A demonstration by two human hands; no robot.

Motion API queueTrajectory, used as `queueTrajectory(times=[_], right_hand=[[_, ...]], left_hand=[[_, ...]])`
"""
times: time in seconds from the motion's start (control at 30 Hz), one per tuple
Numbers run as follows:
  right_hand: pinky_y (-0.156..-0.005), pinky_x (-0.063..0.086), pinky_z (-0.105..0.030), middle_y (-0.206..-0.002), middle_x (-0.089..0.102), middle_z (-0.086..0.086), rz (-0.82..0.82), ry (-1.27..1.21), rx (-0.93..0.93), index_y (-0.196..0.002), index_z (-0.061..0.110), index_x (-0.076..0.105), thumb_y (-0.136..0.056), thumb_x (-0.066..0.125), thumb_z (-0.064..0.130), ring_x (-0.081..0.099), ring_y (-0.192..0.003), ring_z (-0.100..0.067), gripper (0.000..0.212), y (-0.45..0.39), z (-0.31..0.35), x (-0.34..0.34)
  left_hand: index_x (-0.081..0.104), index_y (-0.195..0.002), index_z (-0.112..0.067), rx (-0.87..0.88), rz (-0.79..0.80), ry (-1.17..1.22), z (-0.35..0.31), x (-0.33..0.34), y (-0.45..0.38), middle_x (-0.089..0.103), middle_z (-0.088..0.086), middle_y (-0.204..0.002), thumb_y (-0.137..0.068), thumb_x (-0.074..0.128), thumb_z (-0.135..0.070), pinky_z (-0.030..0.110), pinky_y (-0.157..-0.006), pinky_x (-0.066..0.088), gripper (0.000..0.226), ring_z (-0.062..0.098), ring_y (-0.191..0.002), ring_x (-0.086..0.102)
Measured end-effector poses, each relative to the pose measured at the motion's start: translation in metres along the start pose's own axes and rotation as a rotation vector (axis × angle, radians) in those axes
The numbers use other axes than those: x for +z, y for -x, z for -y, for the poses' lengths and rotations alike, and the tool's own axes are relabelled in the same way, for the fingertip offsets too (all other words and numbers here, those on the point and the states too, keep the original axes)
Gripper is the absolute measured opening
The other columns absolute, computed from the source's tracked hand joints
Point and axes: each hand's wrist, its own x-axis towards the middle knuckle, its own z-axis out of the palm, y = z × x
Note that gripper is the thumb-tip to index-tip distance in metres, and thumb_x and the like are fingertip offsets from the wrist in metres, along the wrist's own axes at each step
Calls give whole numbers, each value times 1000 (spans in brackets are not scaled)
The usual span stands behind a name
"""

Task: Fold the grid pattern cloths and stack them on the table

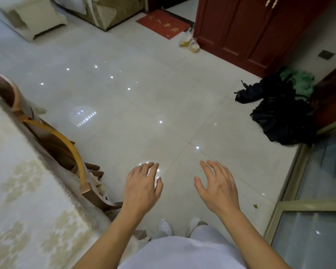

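I hold my left hand and right hand empty, fingers released, over floor; no grid cloths visible, tabletop beside me

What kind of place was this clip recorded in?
Probably a home living or dining area: glossy tiled floor, a red doormat by the entrance, a wooden chair tucked against a cloth-covered table.

Pretty even indoor light, ceiling lamps glinting off the glossy floor; edges bend fisheye-style, and the table edge looks maybe smeared.
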Motion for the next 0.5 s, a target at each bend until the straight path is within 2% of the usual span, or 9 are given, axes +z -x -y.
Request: queueTrajectory(times=[0.33,0.5], right_hand=[[-111,41,-49,-133,61,-10,79,-26,-194,-134,17,60,-91,39,52,55,-126,-29,60,-145,3,16],[-114,37,-47,-136,60,-8,117,-26,-324,-135,18,60,-91,38,52,52,-130,-29,60,-241,4,16]], left_hand=[[59,-131,-12,-173,0,-37,21,22,-95,65,7,-126,-94,48,-34,42,-97,50,45,23,-112,61],[59,-131,-13,-298,13,-93,23,24,-169,65,6,-126,-94,46,-37,42,-100,48,47,24,-113,61]])
